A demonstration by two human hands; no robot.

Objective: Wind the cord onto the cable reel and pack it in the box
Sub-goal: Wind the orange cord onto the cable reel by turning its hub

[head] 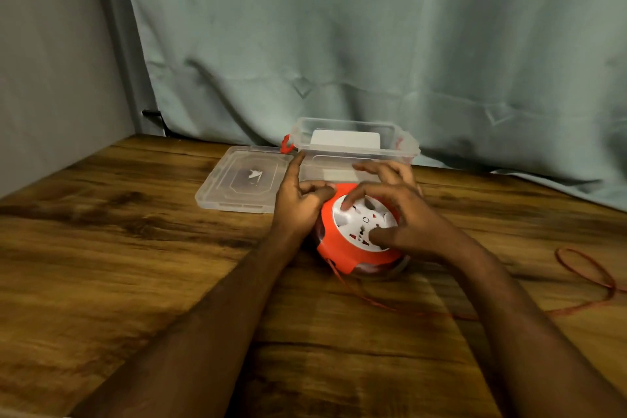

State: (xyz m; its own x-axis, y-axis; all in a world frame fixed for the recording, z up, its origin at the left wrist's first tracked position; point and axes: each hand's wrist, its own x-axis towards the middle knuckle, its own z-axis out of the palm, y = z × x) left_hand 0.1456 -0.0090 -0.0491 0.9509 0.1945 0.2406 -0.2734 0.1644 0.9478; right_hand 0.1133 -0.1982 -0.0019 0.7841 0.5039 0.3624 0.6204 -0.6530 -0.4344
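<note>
An orange cable reel (334, 248) with a white socket face lies tilted on the wooden table (135, 265). My left hand (300, 200) grips its left rim, with the index finger pointing up. My right hand (403, 214) lies over the white face, thumb and fingers curled onto it. A thin orange cord (583, 285) runs from the reel's near edge across the table and loops at the right. Behind the reel stands an open clear plastic box (356, 142) with red latches.
The box's clear lid (244, 180) lies flat to the left of the box. A green curtain (373, 44) hangs along the table's back edge. A grey wall (51, 61) closes the left side.
</note>
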